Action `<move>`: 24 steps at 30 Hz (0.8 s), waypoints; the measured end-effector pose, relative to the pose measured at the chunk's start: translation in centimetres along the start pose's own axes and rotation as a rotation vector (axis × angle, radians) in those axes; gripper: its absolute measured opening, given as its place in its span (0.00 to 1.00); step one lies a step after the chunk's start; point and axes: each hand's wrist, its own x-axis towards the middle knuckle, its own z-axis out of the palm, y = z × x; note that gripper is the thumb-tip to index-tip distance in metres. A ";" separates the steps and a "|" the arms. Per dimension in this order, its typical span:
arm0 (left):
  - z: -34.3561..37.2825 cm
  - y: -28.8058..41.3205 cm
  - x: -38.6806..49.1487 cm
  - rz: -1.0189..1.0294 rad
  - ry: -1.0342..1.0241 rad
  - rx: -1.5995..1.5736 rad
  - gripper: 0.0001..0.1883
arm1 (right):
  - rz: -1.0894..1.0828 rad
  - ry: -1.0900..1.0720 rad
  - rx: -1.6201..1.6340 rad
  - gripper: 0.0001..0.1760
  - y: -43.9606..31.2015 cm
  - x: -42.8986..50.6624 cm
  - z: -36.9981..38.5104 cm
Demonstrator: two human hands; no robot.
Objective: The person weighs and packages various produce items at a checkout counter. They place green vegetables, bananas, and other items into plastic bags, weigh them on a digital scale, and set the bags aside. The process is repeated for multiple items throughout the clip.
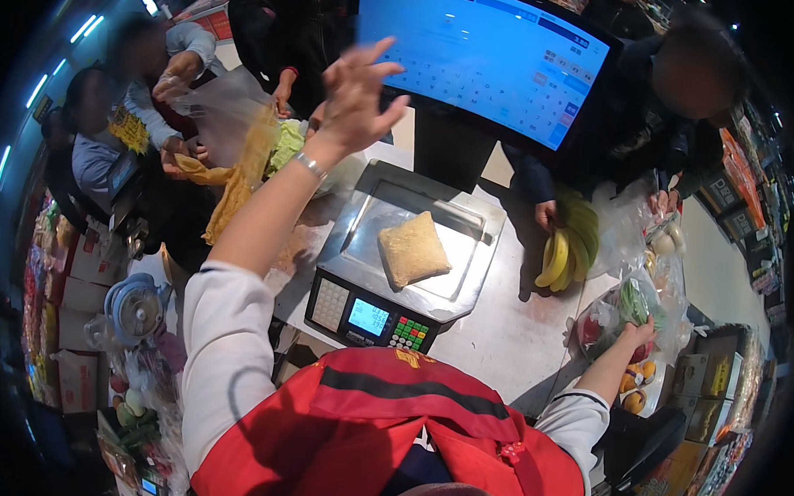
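My left hand is raised before the touchscreen monitor, slightly blurred, its fingers spread and holding nothing. Whether it touches the screen cannot be told. Out to the right, my right hand grips a clear plastic bag that contains green leaves and red produce. Between my arms stands a digital scale with a metal pan, a lit display and a keypad. On its pan lies a pale yellow, pillow-shaped packet, tilted to the scale's edges.
A person's hand holds green-yellow bananas right of the scale. At left, another person handles a yellow cloth-like item and plastic bag beside leafy greens. A small blue fan and orange fruit flank me.
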 end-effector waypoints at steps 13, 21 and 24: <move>6.0 -0.6 6.0 0.045 0.298 0.013 0.24 | 0.064 -0.002 -0.015 0.30 0.7 0.9 -2.3; 4.5 3.5 2.5 0.073 0.163 -0.186 0.21 | 0.099 -0.039 -0.138 0.29 2.4 2.2 -3.5; 3.8 7.0 -4.3 0.014 -0.432 -0.327 0.17 | 0.103 -0.134 -0.178 0.30 2.6 2.1 -4.4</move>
